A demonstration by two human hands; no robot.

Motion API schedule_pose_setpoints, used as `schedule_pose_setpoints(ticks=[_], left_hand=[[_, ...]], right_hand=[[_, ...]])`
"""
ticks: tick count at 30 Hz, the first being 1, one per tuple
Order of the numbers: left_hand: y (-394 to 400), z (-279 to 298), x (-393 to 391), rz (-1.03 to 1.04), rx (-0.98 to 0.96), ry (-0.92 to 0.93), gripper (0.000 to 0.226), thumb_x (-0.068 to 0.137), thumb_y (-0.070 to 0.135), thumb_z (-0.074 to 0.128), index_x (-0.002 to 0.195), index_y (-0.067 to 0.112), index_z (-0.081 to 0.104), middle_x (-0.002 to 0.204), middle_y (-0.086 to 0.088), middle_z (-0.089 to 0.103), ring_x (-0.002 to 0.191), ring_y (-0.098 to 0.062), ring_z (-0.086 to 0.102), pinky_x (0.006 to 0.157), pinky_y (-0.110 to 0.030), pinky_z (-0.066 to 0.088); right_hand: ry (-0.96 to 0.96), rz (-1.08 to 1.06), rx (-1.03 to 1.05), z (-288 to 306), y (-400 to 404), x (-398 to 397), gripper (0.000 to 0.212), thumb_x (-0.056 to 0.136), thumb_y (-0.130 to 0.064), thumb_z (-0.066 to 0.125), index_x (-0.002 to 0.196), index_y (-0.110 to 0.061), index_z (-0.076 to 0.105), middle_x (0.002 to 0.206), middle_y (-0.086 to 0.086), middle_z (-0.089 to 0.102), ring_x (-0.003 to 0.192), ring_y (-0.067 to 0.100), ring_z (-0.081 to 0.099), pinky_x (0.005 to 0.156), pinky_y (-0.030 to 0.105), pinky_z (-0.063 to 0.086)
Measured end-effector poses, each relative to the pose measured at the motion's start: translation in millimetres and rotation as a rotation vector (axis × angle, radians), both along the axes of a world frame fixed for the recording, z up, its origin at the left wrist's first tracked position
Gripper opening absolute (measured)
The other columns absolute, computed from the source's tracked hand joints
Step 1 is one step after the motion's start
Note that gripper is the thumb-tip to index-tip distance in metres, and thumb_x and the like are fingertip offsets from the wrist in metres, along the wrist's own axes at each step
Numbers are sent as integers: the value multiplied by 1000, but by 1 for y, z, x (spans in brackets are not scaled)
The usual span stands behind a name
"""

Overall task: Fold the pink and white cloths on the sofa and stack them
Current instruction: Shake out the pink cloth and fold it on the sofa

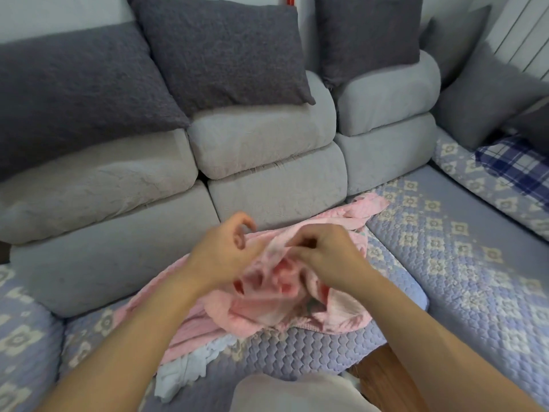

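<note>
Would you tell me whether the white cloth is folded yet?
Not folded: the thin white cloth lies crumpled at the seat's front edge, partly under the pink cloths.

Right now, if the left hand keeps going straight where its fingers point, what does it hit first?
Probably the light grey sofa back cushion just past the left hand, whose fingers point up and away over the crumpled pink cloth. Depth is unclear.

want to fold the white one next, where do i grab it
Take the white cloth by its loose front end, coming from the near sofa edge with the left hand. Its far part is pinned under the pink cloth pile, so only that crumpled near end looks free; corners aren't discernible.
</note>
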State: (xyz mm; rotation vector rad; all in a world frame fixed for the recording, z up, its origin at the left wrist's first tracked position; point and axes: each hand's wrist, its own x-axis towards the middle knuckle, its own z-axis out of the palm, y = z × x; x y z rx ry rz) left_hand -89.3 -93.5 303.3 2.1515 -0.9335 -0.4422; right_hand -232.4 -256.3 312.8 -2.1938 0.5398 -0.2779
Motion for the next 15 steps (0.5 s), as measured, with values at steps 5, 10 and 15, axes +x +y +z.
schedule_pose_setpoints(ticks=[5, 10, 15], left_hand=[[-13, 16, -34, -360, 160, -113, 54, 75, 52, 72, 124, 45, 49, 109, 20, 65, 97, 2, 60, 84, -26, 51], [-17, -11, -34, -333, 364, -282, 34, 89, 63, 34, 93, 34, 52, 92, 5, 68, 82, -19, 63, 74, -39, 53], [-23, -15, -28, -244, 356, -347, 35, 100, 49, 35, 77, 26, 47, 86, 1, 65, 83, -28, 60, 74, -40, 51]], right_hand=[[-50, 104, 215, 5, 6, 6, 19, 78, -2, 78, 69, -19, 75, 73, -3, 75, 73, 11, 69, 78, 32, 56], [-56, 149, 197, -11, 6, 1, 23, 79, -2, 78, 70, -23, 74, 73, -5, 75, 72, 9, 70, 75, 29, 57], [-122, -70, 219, -52, 1, -18, 15, 86, -13, 75, 93, -24, 69, 89, -12, 69, 81, 3, 64, 76, 24, 52]])
